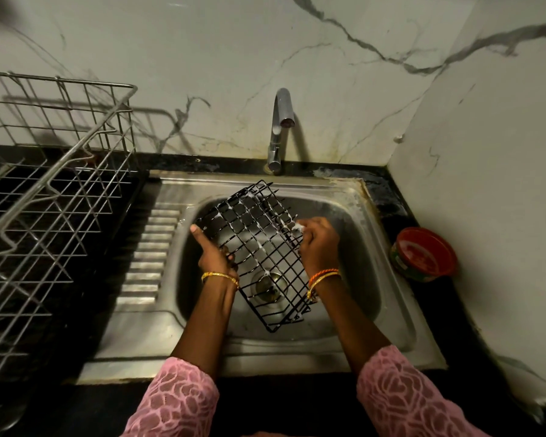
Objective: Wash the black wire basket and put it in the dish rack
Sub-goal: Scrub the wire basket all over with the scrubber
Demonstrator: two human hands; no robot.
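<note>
Your left hand (pixel 213 255) is closed on the near-left edge of the basket (pixel 256 247), thumb up along the wire, holding it tilted over the sink (pixel 388 279) bowl. Your right hand (pixel 319 244) is curled at the basket's right rim, fingers pinched on something small and pale with foam on it; it looks like a scrubber, but it is too hidden to be sure. White suds cling along several of the basket's wires, mostly across the upper and right part of the grid, with a little at the near corner.

You look to be mid-scrub: soap is on, yet the lower-left part of the grid shows little foam, so that part may not have been scrubbed. No water is visible running from the tap (pixel 281 121), so rinsing is not yet done. After that you have the last step left: carrying the basket to the rack (pixel 57 171), which stands on the counter (pixel 435 310) just left of the sink. A red tub (pixel 423 253) sits on the counter to the right, just beside the sink.
</note>
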